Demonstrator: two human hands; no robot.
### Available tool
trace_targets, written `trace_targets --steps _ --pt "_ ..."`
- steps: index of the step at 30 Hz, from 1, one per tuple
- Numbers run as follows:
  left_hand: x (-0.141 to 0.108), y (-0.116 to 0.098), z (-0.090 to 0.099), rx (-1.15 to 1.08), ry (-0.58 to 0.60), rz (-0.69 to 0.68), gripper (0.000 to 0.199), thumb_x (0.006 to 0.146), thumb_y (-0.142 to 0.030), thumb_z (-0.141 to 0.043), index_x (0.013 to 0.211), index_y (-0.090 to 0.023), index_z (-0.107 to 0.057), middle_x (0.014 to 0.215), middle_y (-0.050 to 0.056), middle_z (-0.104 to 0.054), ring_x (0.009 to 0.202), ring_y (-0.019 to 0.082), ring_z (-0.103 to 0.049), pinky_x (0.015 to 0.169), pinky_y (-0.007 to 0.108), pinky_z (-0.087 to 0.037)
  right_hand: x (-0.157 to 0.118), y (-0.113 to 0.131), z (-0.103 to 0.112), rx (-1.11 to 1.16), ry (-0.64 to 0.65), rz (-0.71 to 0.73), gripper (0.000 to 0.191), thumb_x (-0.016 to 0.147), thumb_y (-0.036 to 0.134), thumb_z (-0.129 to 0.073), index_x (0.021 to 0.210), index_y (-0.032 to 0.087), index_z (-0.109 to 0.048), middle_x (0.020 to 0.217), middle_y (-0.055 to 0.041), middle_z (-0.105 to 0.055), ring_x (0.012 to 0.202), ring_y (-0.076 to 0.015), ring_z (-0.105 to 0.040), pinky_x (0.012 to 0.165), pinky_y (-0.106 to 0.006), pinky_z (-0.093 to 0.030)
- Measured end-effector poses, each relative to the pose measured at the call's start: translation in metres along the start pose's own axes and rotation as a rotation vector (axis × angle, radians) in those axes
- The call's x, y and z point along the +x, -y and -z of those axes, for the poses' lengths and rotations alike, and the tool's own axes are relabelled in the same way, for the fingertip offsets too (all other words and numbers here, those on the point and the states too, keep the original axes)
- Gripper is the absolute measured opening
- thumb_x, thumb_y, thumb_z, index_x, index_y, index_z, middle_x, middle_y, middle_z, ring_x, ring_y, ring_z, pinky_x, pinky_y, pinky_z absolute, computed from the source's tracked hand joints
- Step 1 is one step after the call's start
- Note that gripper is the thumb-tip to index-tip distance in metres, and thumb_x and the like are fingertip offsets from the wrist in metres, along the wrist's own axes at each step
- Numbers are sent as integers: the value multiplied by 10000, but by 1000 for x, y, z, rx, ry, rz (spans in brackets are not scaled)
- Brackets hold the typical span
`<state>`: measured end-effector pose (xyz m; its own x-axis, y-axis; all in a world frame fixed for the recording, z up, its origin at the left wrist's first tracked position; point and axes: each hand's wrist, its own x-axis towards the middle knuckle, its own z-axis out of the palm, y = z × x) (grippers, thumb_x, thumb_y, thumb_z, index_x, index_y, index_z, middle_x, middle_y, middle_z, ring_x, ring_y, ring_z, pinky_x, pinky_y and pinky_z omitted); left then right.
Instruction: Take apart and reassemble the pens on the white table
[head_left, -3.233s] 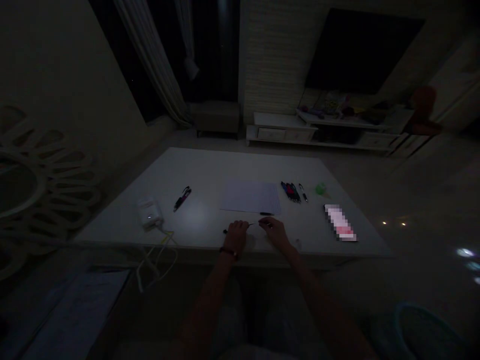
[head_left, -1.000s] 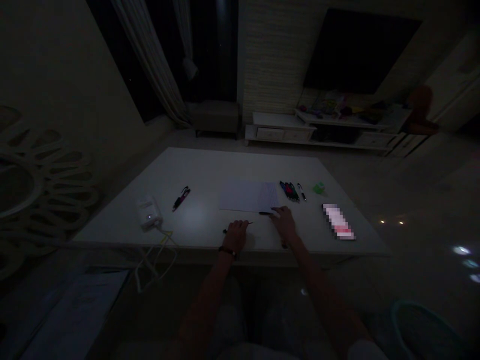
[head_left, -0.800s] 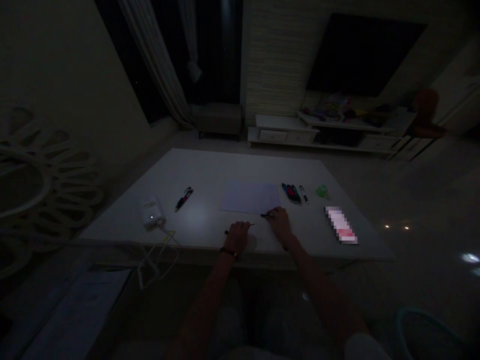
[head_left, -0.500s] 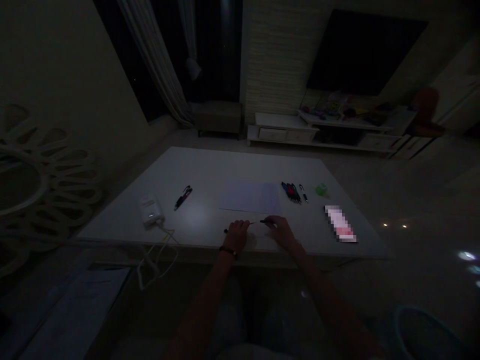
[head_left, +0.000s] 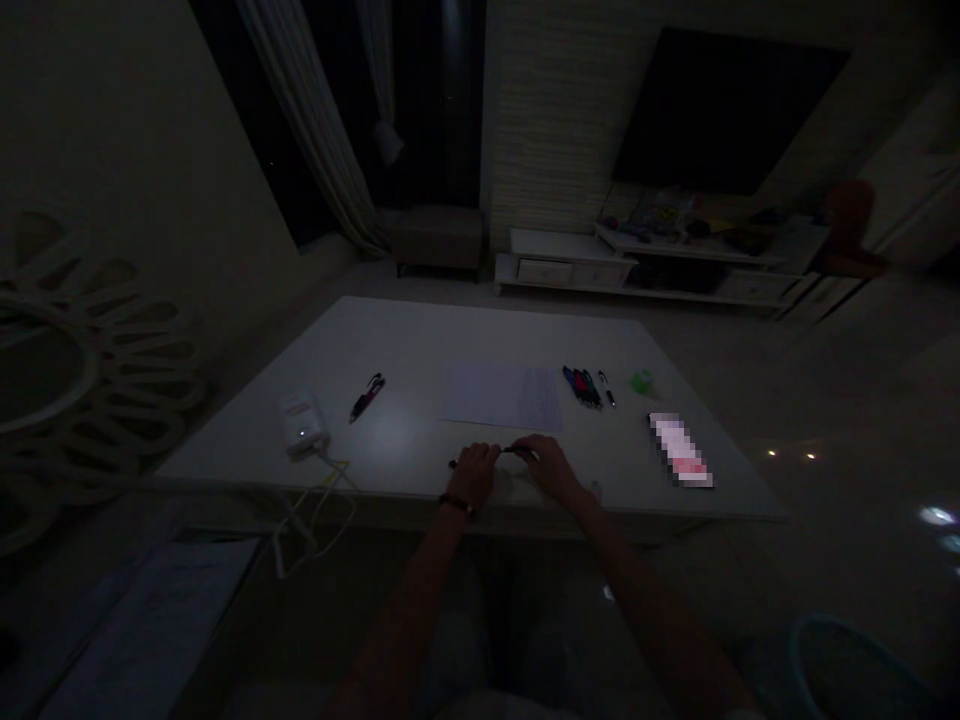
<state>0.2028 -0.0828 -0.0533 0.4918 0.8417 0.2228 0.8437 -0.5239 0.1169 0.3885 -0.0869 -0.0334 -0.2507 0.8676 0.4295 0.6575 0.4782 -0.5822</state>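
- Both hands are low over the near side of the white table (head_left: 420,335), close together. Left hand (head_left: 475,475) has its fingers folded over a slim dark rod (head_left: 452,464), one end of which shows at that hand's left side. Right hand (head_left: 546,462) keeps a narrow pinch on a dark pen piece (head_left: 516,449).
- This pen piece lies between the two hands, and its end reaches the left fingertips. I cannot tell if it touches the rod, because the fingers cover this place.
- If the two ends are not in one line, I think the thin part may bend or slip; the dim light makes such an error easier.
- A dropped part could roll over the front edge, which is just beside the hands.
- Near the right wrist is a small clear item (head_left: 596,489); a careless forearm might push it off.
- Beyond the hands lies a flat paper sheet (head_left: 487,395), with rows of marks on its right side.
- Right of the sheet are a bunch of pens (head_left: 583,387), a single pen (head_left: 607,389), a green object (head_left: 641,381) and, nearer, a phone (head_left: 680,450).
- Far left are some dark pens (head_left: 367,397) and a white device (head_left: 300,412), whose cable (head_left: 328,460) hangs over the edge and could catch a sleeve.
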Motion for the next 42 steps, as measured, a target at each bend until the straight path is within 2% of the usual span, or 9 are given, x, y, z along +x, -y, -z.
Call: trace_targets --steps 8,13,18,24,27,30,36,40,42 --pt "-1 1 -1 -39 -27 9 267 828 -72 -391 1047 -182 -499 949 69 -566 900 208 -501 810 355 -386 8 9 2 49 49 16 127 809 213 -591 896 223 -683 868 -40 -695 820 -172 -621 790 -309 -429" --pt "1 2 -5 -129 -42 2 254 841 -74 -368 1038 -172 -495 951 75 -575 907 204 -516 819 367 -407 6 8 0 129 35 -105 131 785 246 -606 884 199 -678 843 -45 -696 779 -176 -630 763 -307 -452" --pt "-1 2 -7 -275 -127 -37 400 830 -83 -377 1222 -159 -398 1075 107 -548 1009 210 -505 882 399 -423 5 10 -9 244 54 -132 135 766 285 -602 831 202 -686 806 -36 -690 736 -158 -623 721 -280 -468" --pt "-4 4 -10 -423 -186 -71 568 712 -10 -429 1258 -153 -368 1199 126 -490 1140 214 -451 980 426 -411 4 11 -30 352 7 -303 153 725 287 -593 808 199 -687 817 -40 -696 765 -172 -638 737 -297 -492" --pt "-3 6 -12 -473 -209 -81 622 682 38 -387 1272 -158 -355 1232 120 -482 1185 192 -438 1000 406 -415 2 11 -34 434 3 -354 182 729 265 -551 850 204 -673 863 -37 -700 808 -173 -646 780 -315 -496" --pt "-4 7 -13 -492 -243 -77 674 672 66 -348 1306 -161 -324 1275 114 -466 1201 165 -442 992 356 -437 3 9 -32 454 -35 -396 179 706 258 -560 847 195 -651 840 -36 -695 786 -174 -649 751 -311 -503" --pt "-5 10 -18 -403 -291 -53 511 823 -33 -318 1316 -171 -322 1284 105 -502 1175 146 -487 982 359 -446 10 8 -23 491 21 -412 157 675 287 -591 772 171 -630 719 -32 -678 674 -164 -645 646 -281 -502" --pt "-5 13 -20 -263 -332 -25 386 869 -86 -340 1240 -152 -422 1221 109 -567 1161 167 -503 1047 434 -353 13 16 -15 531 18 -395 166 683 300 -590 767 162 -630 692 -39 -676 639 -162 -642 617 -273 -492" --pt "-5 14 -20 -226 -322 29 323 873 -116 -383 1177 -169 -480 1159 95 -604 1109 177 -535 1011 425 -378 14 20 -11 510 18 -386 178 692 319 -592 769 164 -636 687 -39 -674 632 -162 -639 604 -268 -484"
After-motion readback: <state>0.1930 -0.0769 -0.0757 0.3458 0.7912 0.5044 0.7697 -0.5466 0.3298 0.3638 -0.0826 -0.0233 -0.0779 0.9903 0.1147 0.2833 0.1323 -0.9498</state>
